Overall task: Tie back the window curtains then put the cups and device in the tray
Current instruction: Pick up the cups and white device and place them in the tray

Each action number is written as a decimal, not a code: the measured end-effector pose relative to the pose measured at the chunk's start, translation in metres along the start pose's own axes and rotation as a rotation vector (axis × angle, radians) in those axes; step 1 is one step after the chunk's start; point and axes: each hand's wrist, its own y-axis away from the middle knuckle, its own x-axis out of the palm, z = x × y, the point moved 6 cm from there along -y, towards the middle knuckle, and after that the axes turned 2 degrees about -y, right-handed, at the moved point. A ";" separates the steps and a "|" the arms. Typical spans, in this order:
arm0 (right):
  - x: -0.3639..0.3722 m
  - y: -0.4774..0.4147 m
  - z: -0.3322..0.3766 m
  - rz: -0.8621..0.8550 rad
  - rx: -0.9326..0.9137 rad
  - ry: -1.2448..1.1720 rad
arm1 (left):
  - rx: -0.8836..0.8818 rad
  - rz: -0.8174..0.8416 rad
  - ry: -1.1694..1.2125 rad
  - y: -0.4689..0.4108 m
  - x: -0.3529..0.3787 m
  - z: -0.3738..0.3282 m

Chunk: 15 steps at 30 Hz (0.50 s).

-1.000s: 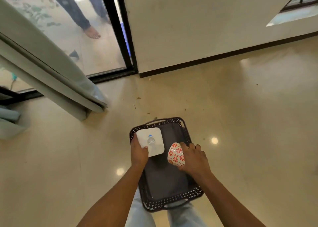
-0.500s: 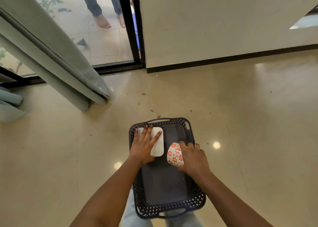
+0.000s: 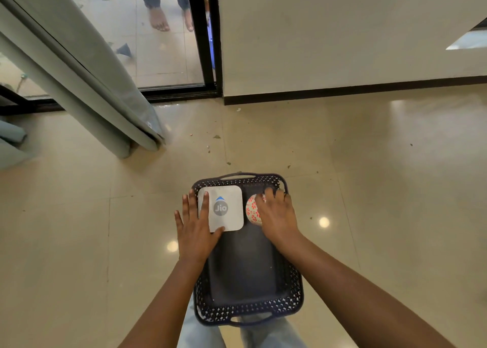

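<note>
A dark perforated tray (image 3: 290, 292) sits on the floor in front of me. A white square device (image 3: 226, 210) with a grey round logo lies flat in the tray's far left corner. My left hand (image 3: 196, 229) rests on the device's left edge with straight, spread fingers. A white cup with red flowers (image 3: 252, 210) sits in the tray's far right part. My right hand (image 3: 276, 216) covers it, fingers curled round it. Only one cup shows.
The grey-green curtain (image 3: 87, 73) hangs slanted at the left, its hem on the tiled floor. Behind it a glass door with a black frame (image 3: 203, 39) shows another person's bare feet (image 3: 158, 18) outside. A cream wall (image 3: 329, 31) stands ahead.
The device went from held tilted above the tray to lying flat in its far left corner. My right hand moved the cup farther back and right in the tray.
</note>
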 end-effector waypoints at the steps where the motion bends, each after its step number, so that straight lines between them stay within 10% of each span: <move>1: -0.002 -0.007 0.003 -0.010 -0.018 0.034 | -0.009 0.021 0.022 0.002 0.005 0.001; 8: 0.012 -0.025 0.026 -0.111 -0.149 0.072 | 0.016 0.063 -0.025 0.002 0.025 0.007; 15: 0.031 -0.006 -0.029 -0.048 0.027 -0.417 | 0.044 -0.057 -0.079 0.002 0.026 0.006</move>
